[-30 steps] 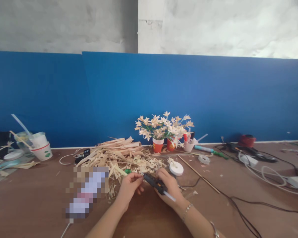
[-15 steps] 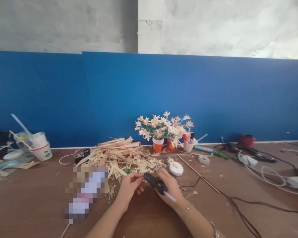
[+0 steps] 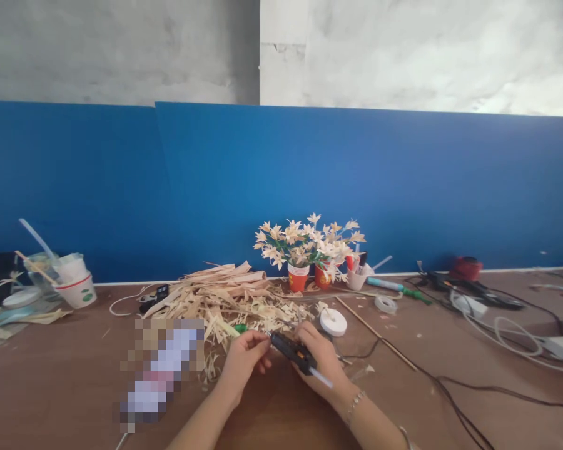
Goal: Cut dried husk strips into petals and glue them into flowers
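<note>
My right hand (image 3: 323, 356) grips a black hot glue gun (image 3: 291, 353), with a clear glue stick (image 3: 321, 377) poking out of its back end. The gun's nozzle points left, right at the fingertips of my left hand (image 3: 248, 357). Thumb and forefinger of that hand are pinched together; what they hold, if anything, is too small to make out. Just beyond both hands spreads a heap of dried husk strips and scraps (image 3: 234, 303), with a small green piece (image 3: 240, 328) at its near edge.
Pale husk flowers (image 3: 304, 240) stand in red paper cups (image 3: 298, 279) by the blue partition (image 3: 216, 187). Right of my hands lie a white round lid-like disc (image 3: 333, 322), a thin stick (image 3: 375, 332), a tape roll (image 3: 385, 304) and black cables (image 3: 450, 400). A blurred-out object (image 3: 162, 375) lies left.
Both hands and the glue gun stay almost in place, the nozzle still at the left fingertips. The whole view has shifted very slightly.
</note>
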`<state>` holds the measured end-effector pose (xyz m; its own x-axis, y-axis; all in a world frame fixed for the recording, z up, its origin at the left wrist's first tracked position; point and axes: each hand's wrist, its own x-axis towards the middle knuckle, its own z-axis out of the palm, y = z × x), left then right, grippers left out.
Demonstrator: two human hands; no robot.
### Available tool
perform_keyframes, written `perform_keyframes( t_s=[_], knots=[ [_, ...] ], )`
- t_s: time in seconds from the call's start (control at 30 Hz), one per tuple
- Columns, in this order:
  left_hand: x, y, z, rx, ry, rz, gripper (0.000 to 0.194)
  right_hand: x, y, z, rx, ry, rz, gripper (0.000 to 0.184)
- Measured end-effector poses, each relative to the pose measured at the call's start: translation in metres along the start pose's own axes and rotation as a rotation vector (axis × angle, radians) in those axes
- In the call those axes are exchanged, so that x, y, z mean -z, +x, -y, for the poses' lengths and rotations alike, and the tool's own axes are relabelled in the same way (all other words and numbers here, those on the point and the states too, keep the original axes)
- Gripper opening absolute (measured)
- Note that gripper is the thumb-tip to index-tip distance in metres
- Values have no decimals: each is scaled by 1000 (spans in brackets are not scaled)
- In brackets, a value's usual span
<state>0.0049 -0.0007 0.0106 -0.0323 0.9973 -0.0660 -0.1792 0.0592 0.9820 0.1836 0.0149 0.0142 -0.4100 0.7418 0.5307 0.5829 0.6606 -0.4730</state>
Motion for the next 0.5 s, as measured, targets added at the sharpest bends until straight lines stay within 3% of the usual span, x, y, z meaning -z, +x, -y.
perform_keyframes(
  t_s=[0.5],
  knots=[
    [-1,-3,-4,-2,-12,-12,27,2,1,-1,19,-18,-7,17]
  ],
)
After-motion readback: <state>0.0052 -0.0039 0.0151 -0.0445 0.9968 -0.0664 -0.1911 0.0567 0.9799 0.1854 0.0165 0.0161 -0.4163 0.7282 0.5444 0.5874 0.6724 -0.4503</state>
